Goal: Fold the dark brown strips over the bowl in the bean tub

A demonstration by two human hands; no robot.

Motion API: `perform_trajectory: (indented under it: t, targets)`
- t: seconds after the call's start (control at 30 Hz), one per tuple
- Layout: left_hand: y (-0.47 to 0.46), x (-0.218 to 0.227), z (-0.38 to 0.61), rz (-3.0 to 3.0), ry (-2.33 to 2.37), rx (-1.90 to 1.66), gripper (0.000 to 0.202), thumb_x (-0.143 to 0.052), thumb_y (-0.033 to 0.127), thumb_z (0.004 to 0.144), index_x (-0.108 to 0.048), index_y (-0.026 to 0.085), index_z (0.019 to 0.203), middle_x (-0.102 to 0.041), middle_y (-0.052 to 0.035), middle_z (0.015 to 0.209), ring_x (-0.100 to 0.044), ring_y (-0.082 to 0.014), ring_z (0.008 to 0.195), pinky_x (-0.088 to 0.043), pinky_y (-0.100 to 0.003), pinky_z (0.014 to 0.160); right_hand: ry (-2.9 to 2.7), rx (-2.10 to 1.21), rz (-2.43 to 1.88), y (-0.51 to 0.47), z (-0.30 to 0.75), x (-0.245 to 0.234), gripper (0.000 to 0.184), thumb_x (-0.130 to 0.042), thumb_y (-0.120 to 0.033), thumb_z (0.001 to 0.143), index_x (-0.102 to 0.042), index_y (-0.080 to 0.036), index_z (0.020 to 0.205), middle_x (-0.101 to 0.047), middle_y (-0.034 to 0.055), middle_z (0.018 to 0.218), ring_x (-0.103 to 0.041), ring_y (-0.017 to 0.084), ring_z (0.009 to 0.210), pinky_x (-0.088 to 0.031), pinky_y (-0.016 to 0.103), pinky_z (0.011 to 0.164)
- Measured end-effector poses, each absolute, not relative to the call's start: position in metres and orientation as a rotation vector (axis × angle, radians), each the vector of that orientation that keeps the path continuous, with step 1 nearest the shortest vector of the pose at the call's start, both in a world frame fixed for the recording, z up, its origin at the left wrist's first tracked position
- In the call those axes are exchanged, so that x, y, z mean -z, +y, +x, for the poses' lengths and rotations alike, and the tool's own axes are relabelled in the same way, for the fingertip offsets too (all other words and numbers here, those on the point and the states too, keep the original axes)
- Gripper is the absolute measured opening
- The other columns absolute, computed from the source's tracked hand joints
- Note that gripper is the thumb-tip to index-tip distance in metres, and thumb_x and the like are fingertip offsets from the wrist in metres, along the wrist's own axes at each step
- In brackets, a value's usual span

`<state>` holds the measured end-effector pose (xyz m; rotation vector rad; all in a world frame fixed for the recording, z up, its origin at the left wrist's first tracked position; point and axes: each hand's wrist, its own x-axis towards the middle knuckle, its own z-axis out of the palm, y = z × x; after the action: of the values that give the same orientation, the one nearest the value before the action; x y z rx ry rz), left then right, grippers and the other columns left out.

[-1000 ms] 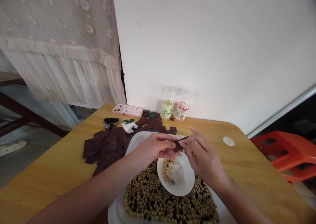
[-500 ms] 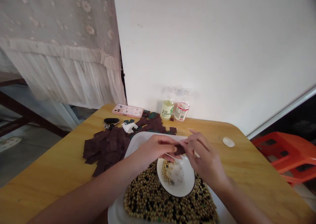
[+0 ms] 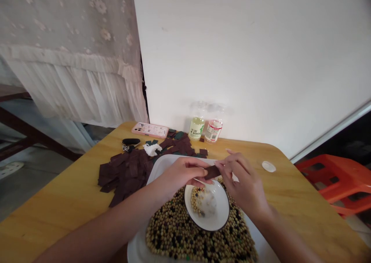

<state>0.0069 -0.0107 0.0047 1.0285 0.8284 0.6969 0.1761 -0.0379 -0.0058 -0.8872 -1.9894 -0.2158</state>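
Scrap, dark brown, flat, maybe card, clamped between left hand and right hand fingers over bowl.

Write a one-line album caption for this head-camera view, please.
Left hand and right hand pinch a dark brown piece above a white bowl sitting on heaped beans.

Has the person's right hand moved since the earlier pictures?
Yes, slightly: the right hand has shifted rightward in view, closer to the small white lid lying on the table.
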Motion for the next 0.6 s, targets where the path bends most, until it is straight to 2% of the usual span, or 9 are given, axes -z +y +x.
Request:
perform_trajectory:
  t: [0.6]
  targets:
    - [-0.0098,-0.0048,0.0064,1.017,0.805,-0.705,0.017,-0.062,0.014,0.065,-0.070,0.015,0.080,-0.069,-0.0024,0.068,-0.066,-0.0132,0.064,-0.052,-0.022,0.059,-2.013,0.246,-0.869,-0.0380,0.1740,0.0066,0.024,-0.052,0.001,0.077,-0.043,-0.020,0.068,-0.048,0.0005,0.072,-0.049,0.013,0.070,-0.048,0.040,0.087]
